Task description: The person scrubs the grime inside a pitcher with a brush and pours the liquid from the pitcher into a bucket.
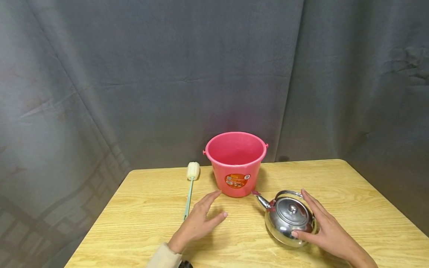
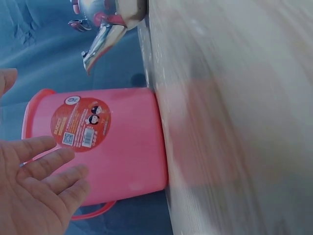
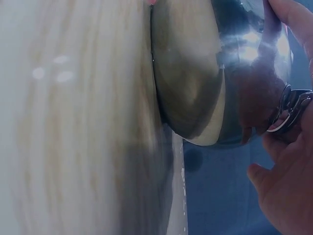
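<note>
A shiny metal kettle (image 1: 283, 229) with a lid and a raised handle (image 1: 289, 192) stands on the table at the right, its spout (image 1: 262, 201) pointing toward the bucket. My right hand (image 1: 330, 232) is at the kettle's right side, fingers extended by the handle and thumb over the body. The right wrist view shows that hand (image 3: 291, 181) close beside the kettle's body (image 3: 244, 83), some fingertips right at the handle's base. Left of the kettle, my left hand (image 1: 197, 221) hovers with fingers spread and nothing in it. A pink bucket (image 1: 218, 176) stands beyond both hands.
A sponge brush (image 1: 193, 171) with a thin green handle (image 1: 188, 197) lies left of the bucket, its lower end behind my left hand. All of it is on a light wooden table (image 1: 140, 208). A grey curtain (image 1: 187, 82) hangs behind the table and along its sides.
</note>
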The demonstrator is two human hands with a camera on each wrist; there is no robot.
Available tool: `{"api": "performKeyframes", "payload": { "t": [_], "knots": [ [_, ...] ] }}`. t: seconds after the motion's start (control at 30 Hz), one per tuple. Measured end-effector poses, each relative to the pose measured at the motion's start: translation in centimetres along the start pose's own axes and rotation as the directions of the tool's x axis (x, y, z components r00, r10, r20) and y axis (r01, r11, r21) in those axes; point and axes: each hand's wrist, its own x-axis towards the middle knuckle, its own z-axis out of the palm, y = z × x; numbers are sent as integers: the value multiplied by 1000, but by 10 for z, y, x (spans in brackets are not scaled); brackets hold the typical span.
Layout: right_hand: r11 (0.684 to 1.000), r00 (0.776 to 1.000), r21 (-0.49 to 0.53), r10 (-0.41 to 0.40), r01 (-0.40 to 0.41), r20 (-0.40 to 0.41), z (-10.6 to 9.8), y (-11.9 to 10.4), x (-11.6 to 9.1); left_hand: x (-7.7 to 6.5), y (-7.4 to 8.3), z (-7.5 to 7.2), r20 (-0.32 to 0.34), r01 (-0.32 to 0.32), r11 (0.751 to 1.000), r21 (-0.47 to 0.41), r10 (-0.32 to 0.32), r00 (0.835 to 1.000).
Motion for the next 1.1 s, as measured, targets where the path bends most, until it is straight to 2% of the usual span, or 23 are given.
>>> {"api": "performKeyframes", "payload": {
  "t": [0.4,0.67,1.1],
  "knots": [
    [1000,1000,21,18,-19,8,-4,-1,-1,5,4,7,26,-41,998,-39,42,999],
    [1000,1000,18,21,-21,11,-5,-1,-1,9,9,10,19,-61,998,-14,62,998],
    [999,1000,32,19,-19,16,-2,-1,0,15,18,17,43,-75,997,-32,76,996]
  ]
}}
